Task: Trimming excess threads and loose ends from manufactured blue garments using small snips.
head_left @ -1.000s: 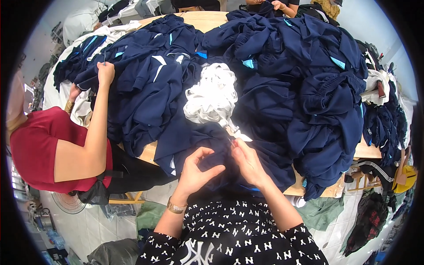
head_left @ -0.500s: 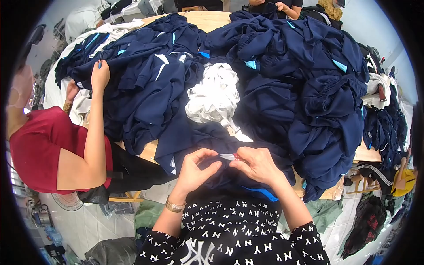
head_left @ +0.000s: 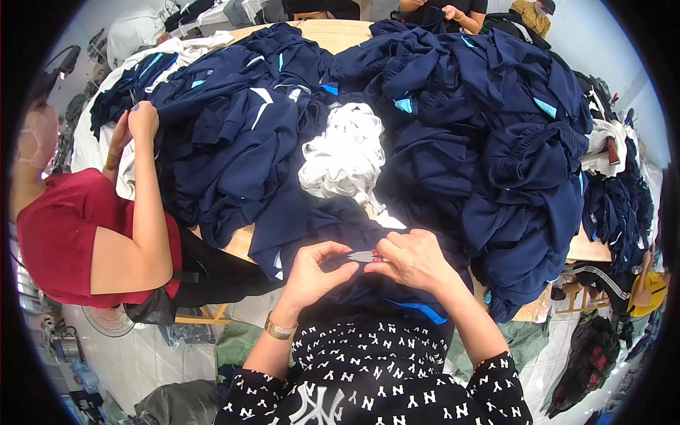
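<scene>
A small pair of thread snips, silver with a red handle, sits just in front of the person's chest, over a navy garment spread at the near edge of the wooden table. The right hand holds the snips, fingers pressed together around the handle, blades pointing left. The left hand pinches a fold of the same navy cloth between thumb and fingers, right at the blade tips. One gold watch circles the left wrist.

Just beyond the hands lies one bundle of white fabric, resting on the navy pile. Around it, two large heaps of navy garments with light blue trim cover nearly the whole table: one heap to the left, one heap to the right, spilling over the edge.

To the left sits one co-worker in a red top, both hands raised at the left heap. At the far end of the table, a second co-worker's hands show; what they hold cannot be told.
</scene>
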Tool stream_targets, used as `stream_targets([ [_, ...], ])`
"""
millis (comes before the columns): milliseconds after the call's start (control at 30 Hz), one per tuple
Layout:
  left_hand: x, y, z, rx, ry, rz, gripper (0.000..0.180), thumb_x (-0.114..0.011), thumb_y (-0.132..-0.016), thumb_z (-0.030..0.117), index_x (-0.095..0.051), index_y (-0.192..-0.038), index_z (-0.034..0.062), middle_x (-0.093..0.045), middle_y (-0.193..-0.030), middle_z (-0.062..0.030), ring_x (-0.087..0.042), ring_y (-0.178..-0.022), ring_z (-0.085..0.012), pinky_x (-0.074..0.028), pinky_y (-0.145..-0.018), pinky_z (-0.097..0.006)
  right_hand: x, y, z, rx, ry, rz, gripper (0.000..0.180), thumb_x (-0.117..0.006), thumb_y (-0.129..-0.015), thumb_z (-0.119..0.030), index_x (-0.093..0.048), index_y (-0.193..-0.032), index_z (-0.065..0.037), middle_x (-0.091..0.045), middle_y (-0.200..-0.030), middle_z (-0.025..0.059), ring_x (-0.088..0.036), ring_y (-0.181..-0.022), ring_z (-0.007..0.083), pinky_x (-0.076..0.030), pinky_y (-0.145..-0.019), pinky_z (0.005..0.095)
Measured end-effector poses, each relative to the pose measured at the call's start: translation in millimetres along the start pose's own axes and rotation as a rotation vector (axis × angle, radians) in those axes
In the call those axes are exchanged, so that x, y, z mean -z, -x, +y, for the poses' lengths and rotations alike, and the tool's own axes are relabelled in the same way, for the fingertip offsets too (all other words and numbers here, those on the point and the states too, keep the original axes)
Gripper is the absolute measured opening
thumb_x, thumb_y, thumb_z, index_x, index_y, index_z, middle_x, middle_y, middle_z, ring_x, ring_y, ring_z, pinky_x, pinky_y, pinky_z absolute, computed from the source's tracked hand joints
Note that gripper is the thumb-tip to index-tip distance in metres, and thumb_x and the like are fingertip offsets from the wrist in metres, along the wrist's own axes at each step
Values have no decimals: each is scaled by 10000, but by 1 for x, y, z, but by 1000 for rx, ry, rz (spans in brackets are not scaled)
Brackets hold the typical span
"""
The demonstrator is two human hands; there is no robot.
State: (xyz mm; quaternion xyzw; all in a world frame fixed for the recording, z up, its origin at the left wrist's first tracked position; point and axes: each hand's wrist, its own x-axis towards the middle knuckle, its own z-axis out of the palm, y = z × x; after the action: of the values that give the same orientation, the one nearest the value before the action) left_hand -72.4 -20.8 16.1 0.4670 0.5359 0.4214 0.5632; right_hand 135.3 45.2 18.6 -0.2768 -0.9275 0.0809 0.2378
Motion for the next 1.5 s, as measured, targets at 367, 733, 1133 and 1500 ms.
stream_targets([
  [367, 24, 19, -22, 81, -228, -100, 232, -723, -722, 64, -522, -833, 34, -525, -734, 39, -470, -663, -17, -401, -575, -200, -29, 22, 19, -598, -762, 161, 247, -577, -911, -250, -508, -886, -14, -505, -609, 81, -520, -499, 142, -407, -490, 289],
  [733, 45, 37, -84, 611, -138, -54, 682, -422, -916, 575, -577, -1027, -81, -627, -869, -158, -667, -736, -217, -549, -570, -283, -75, 12, -16, -790, -695, 152, 334, -715, -815, -212, -441, -822, -21, -533, -621, 38, -468, -555, 75, -392, -509, 251],
  [1133, 14, -5, -39, 31, 771, 44, 244, -450, -987, 203, -576, -1101, 27, -645, -1050, -62, -620, -937, -141, -498, -839, -286, -73, 0, -32, -728, -1463, 241, 339, -644, -837, 0, -318, -794, -87, -570, -800, 52, -582, -750, 102, -474, -674, 229],
  [1500, 10, -19, -43, 241, 1421, -385, 371, -349, -1008, 243, -524, -1202, -20, -616, -1146, -134, -599, -1023, -221, -467, -925, -316, -43, -24, -27, -316, -971, 457, 343, -683, -751, -12, -361, -860, -52, -568, -968, 119, -555, -952, 201, -438, -852, 313],
])
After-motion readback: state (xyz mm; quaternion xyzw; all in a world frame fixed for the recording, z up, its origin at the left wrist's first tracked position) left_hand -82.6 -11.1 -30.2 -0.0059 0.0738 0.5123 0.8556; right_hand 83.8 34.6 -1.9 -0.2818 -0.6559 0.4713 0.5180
